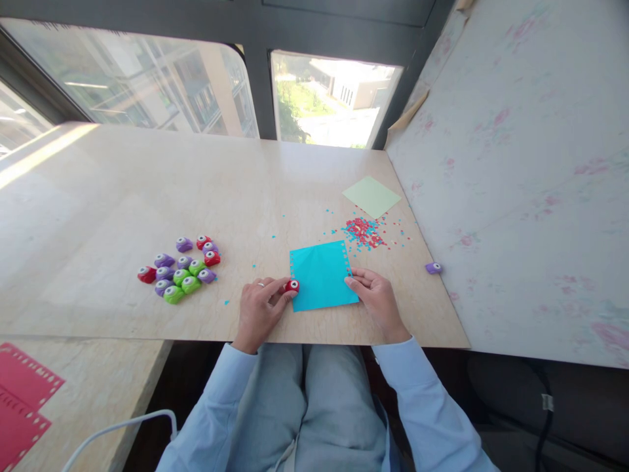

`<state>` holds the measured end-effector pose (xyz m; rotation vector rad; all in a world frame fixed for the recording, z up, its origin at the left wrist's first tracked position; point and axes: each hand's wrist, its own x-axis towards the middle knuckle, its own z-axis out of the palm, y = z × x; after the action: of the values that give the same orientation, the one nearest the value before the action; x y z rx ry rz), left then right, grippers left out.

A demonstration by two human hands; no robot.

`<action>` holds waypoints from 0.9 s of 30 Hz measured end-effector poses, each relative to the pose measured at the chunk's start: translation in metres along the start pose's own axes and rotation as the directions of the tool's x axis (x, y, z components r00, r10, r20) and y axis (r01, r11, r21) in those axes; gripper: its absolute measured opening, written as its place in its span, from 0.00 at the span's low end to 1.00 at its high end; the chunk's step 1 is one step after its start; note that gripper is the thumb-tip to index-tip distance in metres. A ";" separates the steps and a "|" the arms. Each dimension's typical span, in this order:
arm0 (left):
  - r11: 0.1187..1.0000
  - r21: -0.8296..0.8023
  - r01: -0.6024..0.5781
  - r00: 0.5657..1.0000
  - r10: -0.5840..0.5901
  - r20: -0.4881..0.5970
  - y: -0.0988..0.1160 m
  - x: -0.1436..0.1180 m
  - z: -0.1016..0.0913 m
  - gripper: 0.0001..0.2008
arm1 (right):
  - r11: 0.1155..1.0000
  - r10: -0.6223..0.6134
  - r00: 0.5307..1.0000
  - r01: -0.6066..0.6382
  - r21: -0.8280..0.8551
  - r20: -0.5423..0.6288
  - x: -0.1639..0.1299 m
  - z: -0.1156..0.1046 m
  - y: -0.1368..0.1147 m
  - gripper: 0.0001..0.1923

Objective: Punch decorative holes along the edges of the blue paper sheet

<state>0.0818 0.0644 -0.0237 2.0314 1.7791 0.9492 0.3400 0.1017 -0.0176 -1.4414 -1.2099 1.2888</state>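
Note:
A square sheet of blue paper [324, 278] lies at the table's front, with punched holes along its left edge and the upper part of its right edge. My left hand [260, 308] is closed around a small red craft hole punch [292, 286], which sits at the sheet's left edge. Whether its jaws are on the paper I cannot tell. My right hand [377, 296] pinches the sheet's right edge between thumb and fingers. Beyond the sheet is a pile of red and blue punched paper bits [364, 233].
Several purple, green and red hole punches [181, 275] cluster on the left. One purple punch [434, 268] lies by the right wall [521, 177]. A pale green sheet [372, 196] rests behind the bits. Punched red sheets [24, 380] and a white cable [128, 423] are at lower left.

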 end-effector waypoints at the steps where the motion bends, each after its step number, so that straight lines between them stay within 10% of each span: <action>1: 1.000 0.000 0.002 1.000 -0.002 0.001 0.000 0.000 0.000 0.11 | 1.000 0.003 1.000 -0.003 0.003 0.007 -0.001 0.000 0.000 0.24; 27: 1.000 -0.002 -0.025 0.999 0.025 0.040 0.009 -0.001 -0.011 0.10 | 0.992 0.113 0.979 -0.121 -0.042 -0.172 -0.008 0.009 -0.010 0.21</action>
<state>0.0817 0.0596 -0.0099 2.0623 1.7356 0.9095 0.3302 0.0952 -0.0076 -1.6460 -1.0661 1.1928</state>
